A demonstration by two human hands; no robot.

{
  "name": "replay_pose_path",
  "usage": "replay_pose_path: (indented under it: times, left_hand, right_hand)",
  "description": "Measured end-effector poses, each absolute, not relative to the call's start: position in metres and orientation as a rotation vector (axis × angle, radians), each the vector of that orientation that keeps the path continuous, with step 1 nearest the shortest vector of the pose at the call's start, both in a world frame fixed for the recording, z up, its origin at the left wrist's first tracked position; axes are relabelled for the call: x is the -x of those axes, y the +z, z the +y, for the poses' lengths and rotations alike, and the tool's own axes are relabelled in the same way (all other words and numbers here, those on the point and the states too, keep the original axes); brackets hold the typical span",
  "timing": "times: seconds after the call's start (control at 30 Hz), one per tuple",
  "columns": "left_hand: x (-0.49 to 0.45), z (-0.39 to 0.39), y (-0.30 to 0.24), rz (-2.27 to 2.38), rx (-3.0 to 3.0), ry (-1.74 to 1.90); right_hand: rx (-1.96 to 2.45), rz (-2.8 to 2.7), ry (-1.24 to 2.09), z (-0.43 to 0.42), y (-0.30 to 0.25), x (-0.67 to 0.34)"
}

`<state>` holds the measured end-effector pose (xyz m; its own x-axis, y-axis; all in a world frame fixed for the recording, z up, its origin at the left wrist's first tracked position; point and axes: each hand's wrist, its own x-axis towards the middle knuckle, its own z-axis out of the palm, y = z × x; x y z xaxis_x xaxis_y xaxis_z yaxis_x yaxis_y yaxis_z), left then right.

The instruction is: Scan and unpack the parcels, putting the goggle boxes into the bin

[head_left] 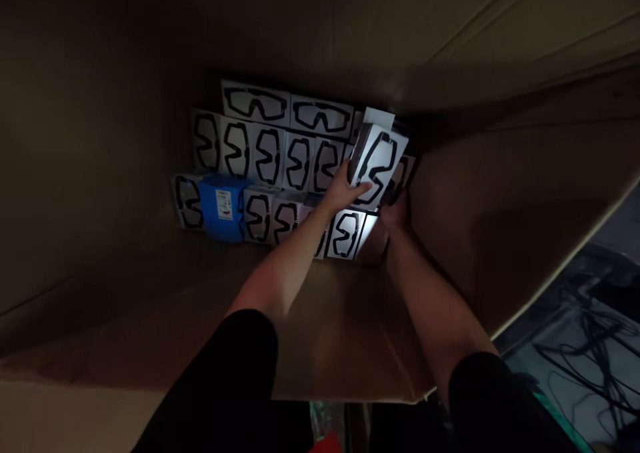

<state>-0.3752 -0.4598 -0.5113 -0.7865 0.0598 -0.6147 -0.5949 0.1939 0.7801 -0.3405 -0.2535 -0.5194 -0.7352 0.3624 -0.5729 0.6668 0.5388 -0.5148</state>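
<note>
While left grip (pixel 345 189) pinches tilted white goggle-print cardboard box (pixel 379 161), we cannot read right grip (pixel 397 213) beneath; packed rows (pixel 270 154) mostly fill brown carton (pixel 150 293), this box unseated.

- Both arms reach into a dim cardboard carton (pixel 450 253)
- The left hand (pixel 343 191) grips a tilted white box (pixel 381 156) printed with a glasses outline
- The right hand (pixel 397 214) sits just under it, fingers lost in shadow
- Matching boxes (pixel 270 156) lie in rows, a blue box (pixel 223 206) among them
</note>
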Motion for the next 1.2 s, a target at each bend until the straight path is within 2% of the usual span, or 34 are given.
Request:
replay_pose_path:
  times: [0.17,0.33,0.53,0.77,0.93,1.1,1.2]
  left_hand:
    - [0.362,-0.559,-0.481,1.925,0.71,1.415]
    - [0.373,-0.611,-0.512,1.924,0.81,1.125]
    - [0.362,-0.596,-0.559,1.904,0.713,1.137]
    - [0.369,-0.59,-0.556,2.072,0.789,1.17]
    - [0.366,-0.557,-0.561,2.036,0.665,1.21]
    - [0.354,-0.535,-0.573,1.98,0.683,1.252]
    - [0.355,-0.528,-0.566,2.037,0.675,1.277]
  right_hand:
    - [-0.988,2.523,-0.881,-0.281,-0.504,0.386]
    - [-0.573,2.649,-0.835,-0.312,-0.53,0.486]
    - [-0.3,2.559,-0.762,-0.353,-0.567,0.497]
    - [-0.189,2.386,-0.539,-0.4,-0.562,0.474]
    - [-0.197,2.44,-0.341,-0.378,-0.544,0.469]
    - [-0.109,2.485,-0.567,-0.341,-0.524,0.456]
    - [-0.094,2.616,-0.519,-0.313,-0.517,0.459]
